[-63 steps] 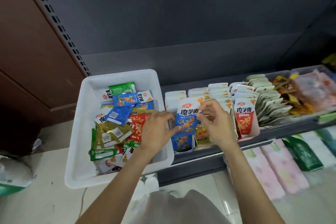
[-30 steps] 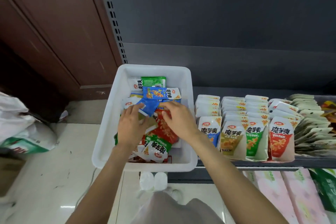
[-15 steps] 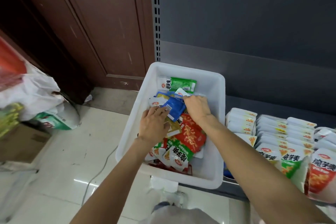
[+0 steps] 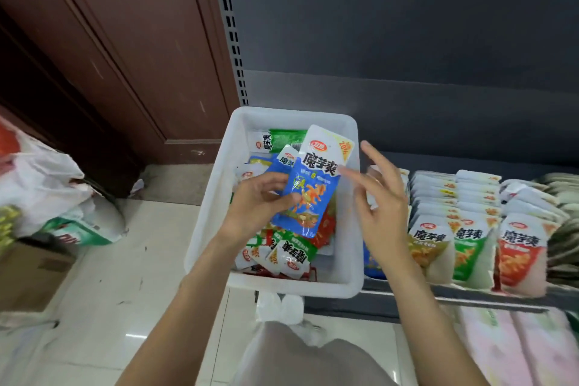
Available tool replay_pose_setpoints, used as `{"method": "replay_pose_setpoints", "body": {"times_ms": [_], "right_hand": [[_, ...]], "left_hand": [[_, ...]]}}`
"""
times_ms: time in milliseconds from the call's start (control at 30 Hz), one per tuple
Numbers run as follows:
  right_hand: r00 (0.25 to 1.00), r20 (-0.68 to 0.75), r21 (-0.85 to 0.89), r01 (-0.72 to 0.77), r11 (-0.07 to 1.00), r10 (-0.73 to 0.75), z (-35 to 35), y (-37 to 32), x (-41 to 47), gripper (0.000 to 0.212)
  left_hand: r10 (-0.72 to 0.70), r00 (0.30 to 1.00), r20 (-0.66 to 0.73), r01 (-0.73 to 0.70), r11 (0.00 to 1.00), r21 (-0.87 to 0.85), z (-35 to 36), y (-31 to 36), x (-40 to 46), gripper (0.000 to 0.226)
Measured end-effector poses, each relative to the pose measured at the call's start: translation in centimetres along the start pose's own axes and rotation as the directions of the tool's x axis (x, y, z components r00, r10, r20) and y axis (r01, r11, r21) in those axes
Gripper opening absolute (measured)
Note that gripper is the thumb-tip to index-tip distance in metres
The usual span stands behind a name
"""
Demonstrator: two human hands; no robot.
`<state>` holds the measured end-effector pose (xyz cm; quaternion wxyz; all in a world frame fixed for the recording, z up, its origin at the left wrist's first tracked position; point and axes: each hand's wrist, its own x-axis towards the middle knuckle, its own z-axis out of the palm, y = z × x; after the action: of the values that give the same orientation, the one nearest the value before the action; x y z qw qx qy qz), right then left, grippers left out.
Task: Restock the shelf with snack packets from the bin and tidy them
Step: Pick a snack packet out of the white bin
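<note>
A white plastic bin (image 4: 206, 226) sits at the left end of the shelf (image 4: 438, 293), full of mixed snack packets in green, red and blue. My left hand (image 4: 255, 207) holds a blue-and-white snack packet (image 4: 308, 194) upright above the bin, thumb across its front. Just right of the packet, over the bin's right rim, my right hand (image 4: 380, 200) is open with fingers spread and holds nothing. On the shelf to the right stand rows of packets (image 4: 470, 229) with yellow, green and red fronts; a blue one is partly hidden behind my right wrist.
A brown wooden door (image 4: 103, 50) and a perforated shelf upright (image 4: 230, 25) stand behind the bin. White plastic bags (image 4: 47, 194) and a cardboard box (image 4: 28, 273) lie on the tiled floor at left. Pink packs (image 4: 517, 351) fill the lower shelf.
My left hand has lifted a blue packet out of the bin and holds it up. My right hand left the bin and moved right, fingers spread. The view shifted slightly.
</note>
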<state>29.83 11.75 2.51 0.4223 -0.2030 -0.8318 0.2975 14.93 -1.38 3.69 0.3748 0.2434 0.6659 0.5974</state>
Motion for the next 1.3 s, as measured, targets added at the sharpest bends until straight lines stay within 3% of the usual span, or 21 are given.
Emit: {"method": "replay_pose_setpoints", "body": {"times_ms": [67,133,233,367,500,633,833,933,1033,1100,1200,1300], "right_hand": [[0.94,0.021,0.209,-0.336,0.918,0.34,-2.0,-0.8,-0.3,0.043],[0.852,0.118,0.344,-0.517,0.784,0.51,-3.7,-1.2,-0.4,0.065],[0.829,0.199,0.361,-0.558,0.747,0.523,-5.8,-1.2,-0.6,0.078],[0.848,0.069,0.345,-0.515,0.785,0.526,-8.5,-0.5,-1.4,0.054],[0.797,0.01,0.242,-0.587,0.772,0.603,-10.4,1.8,-3.5,0.038],[0.744,0.111,0.1,-0.668,0.737,0.659,-9.3,3.8,-5.4,0.043],[0.776,0.151,-0.06,-0.611,0.79,0.612,-6.9,4.1,-5.2,0.04],[0.769,0.15,-0.088,-0.616,0.783,0.622,-6.3,4.3,-5.1,0.037],[0.77,0.116,-0.369,-0.553,0.747,0.627,-5.8,4.3,-5.8,0.047],[0.78,0.069,-0.438,-0.536,0.722,0.622,-5.7,4.4,-6.7,0.058],[0.862,0.017,-0.379,-0.463,0.802,0.506,-5.5,4.5,-7.4,0.063],[0.946,0.008,-0.499,-0.278,0.821,0.325,-5.6,4.5,-7.1,0.045]], "left_hand": [[0.031,1.0,-0.005,-0.03,0.998,0.052,1.3,-0.3,-0.3,0.022],[0.051,0.999,0.008,-0.052,0.993,0.103,2.8,-0.3,-0.6,0.023],[0.143,0.985,0.098,-0.157,0.977,0.142,5.8,0.5,-1.2,0.023],[0.21,0.961,0.182,-0.245,0.949,0.198,9.6,0.5,-1.0,0.025],[0.284,0.941,0.185,-0.338,0.731,0.593,10.2,-1.8,0.2,0.027],[0.35,0.913,0.208,-0.391,0.608,0.691,9.9,-3.3,0.7,0.03],[0.317,0.888,0.334,-0.457,0.52,0.722,10.3,-3.9,1.1,0.035],[0.293,0.908,0.3,-0.417,0.558,0.718,10.6,-3.9,1.3,0.037],[0.317,0.919,0.234,-0.388,0.621,0.681,10.6,-4.0,1.3,0.042],[0.352,0.904,0.243,-0.421,0.636,0.646,10.6,-4.1,1.2,0.043],[0.432,0.856,0.283,-0.502,0.565,0.655,10.6,-4.7,1.5,0.035],[0.474,0.827,0.303,-0.521,0.443,0.729,10.9,-5.1,2.0,0.037]]}}
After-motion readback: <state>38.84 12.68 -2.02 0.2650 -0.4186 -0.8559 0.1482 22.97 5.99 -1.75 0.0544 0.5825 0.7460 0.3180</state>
